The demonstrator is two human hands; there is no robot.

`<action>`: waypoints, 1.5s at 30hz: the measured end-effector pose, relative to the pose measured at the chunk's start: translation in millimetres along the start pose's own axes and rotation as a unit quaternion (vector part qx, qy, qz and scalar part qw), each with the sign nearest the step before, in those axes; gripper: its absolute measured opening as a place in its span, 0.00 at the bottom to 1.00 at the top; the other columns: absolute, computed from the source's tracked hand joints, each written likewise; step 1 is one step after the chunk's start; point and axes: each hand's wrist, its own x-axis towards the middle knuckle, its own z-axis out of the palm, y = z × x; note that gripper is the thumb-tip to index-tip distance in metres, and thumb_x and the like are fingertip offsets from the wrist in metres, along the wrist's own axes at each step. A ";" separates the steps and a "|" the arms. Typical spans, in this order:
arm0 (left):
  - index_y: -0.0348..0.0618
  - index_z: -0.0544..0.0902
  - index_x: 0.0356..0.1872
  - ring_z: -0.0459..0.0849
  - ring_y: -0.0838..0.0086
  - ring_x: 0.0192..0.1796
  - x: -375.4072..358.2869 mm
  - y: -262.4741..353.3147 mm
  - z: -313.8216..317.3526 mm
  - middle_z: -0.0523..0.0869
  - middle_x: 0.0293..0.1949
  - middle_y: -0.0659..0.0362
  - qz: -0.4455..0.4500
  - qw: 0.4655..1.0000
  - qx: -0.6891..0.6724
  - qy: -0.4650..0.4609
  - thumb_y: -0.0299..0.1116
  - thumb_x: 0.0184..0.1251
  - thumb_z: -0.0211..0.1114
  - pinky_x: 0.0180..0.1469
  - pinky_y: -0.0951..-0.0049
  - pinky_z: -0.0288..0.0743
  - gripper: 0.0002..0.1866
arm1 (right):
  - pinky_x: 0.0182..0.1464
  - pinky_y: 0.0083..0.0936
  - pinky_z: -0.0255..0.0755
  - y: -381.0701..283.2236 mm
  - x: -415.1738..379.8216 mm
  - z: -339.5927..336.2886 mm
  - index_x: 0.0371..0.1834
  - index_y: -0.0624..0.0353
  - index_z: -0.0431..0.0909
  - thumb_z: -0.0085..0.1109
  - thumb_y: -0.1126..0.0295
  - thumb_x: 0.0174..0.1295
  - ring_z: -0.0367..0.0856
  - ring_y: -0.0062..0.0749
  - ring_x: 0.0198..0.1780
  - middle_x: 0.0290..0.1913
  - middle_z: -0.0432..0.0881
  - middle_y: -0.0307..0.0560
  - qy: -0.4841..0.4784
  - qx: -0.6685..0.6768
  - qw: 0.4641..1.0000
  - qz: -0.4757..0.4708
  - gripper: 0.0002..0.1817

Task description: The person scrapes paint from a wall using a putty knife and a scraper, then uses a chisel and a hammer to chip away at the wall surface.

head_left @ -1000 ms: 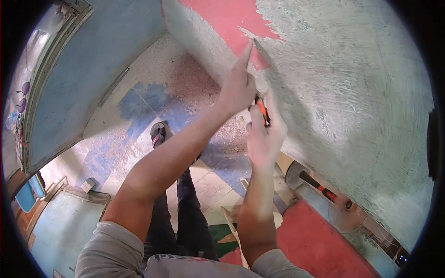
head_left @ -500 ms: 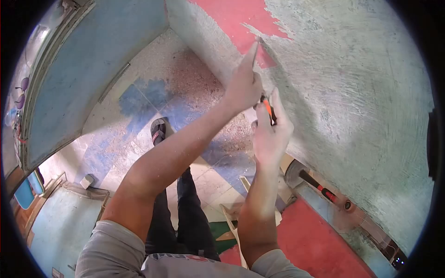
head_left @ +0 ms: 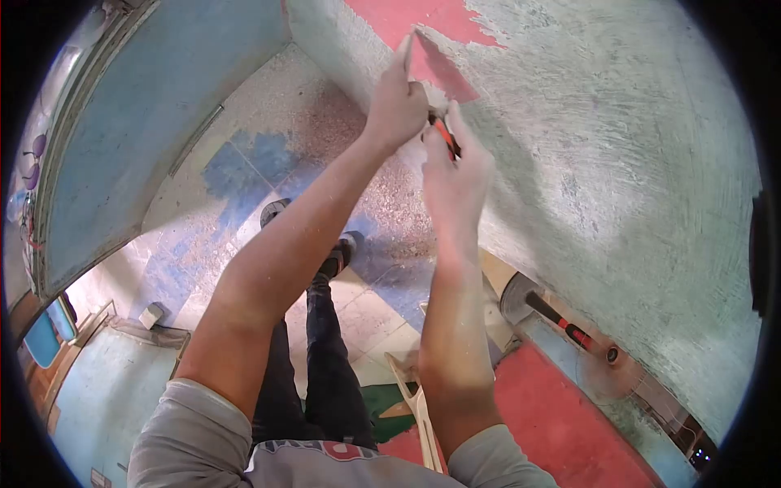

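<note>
My right hand (head_left: pixel 460 175) is closed around the orange and black handle (head_left: pixel 444 137) of what looks like a scraper. Beside it, my left hand (head_left: pixel 397 110) grips the front of the same tool, its index finger stretched up along the wall. The blade is mostly hidden by my hands. Both hands are close against the rough grey-white wall (head_left: pixel 602 138), just below a patch of pink-red paint (head_left: pixel 439 69) with ragged edges.
Crumbs and dust lie over the blue-stained tiled floor (head_left: pixel 268 163) around my shoes. A blue panel (head_left: pixel 171 106) stands on the left. At lower right, a round tool with a black and red handle (head_left: pixel 561 324) rests by the wall near a red surface (head_left: pixel 561 415).
Both hands have moved up and to the left along the wall, still holding the scraper. A second shoe has come into view below my arm.
</note>
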 end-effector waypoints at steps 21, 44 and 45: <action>0.38 0.57 0.83 0.86 0.41 0.57 -4.3 -0.8 1.7 0.82 0.61 0.30 0.058 0.997 0.037 0.019 0.20 0.64 0.52 0.63 0.49 0.77 0.42 | 0.27 0.17 0.66 -0.8 -8.7 -0.2 0.76 0.68 0.73 0.60 0.74 0.73 0.69 0.12 0.28 0.36 0.81 0.38 0.007 0.033 0.999 0.008 0.28; 0.38 0.56 0.84 0.84 0.38 0.59 -13.1 9.5 -1.0 0.81 0.61 0.30 -0.032 0.999 0.009 -0.039 0.19 0.64 0.52 0.65 0.49 0.75 0.42 | 0.27 0.15 0.66 12.9 -11.5 1.9 0.77 0.65 0.73 0.61 0.77 0.73 0.70 0.11 0.28 0.36 0.82 0.38 0.021 0.052 0.997 0.048 0.28; 0.39 0.56 0.84 0.84 0.38 0.60 -6.8 1.3 -2.3 0.80 0.62 0.30 -0.014 1.000 0.009 -0.026 0.19 0.64 0.52 0.66 0.49 0.75 0.42 | 0.27 0.15 0.66 12.4 -3.4 6.3 0.77 0.65 0.73 0.61 0.77 0.73 0.70 0.11 0.28 0.36 0.82 0.39 0.002 0.044 0.998 0.034 0.28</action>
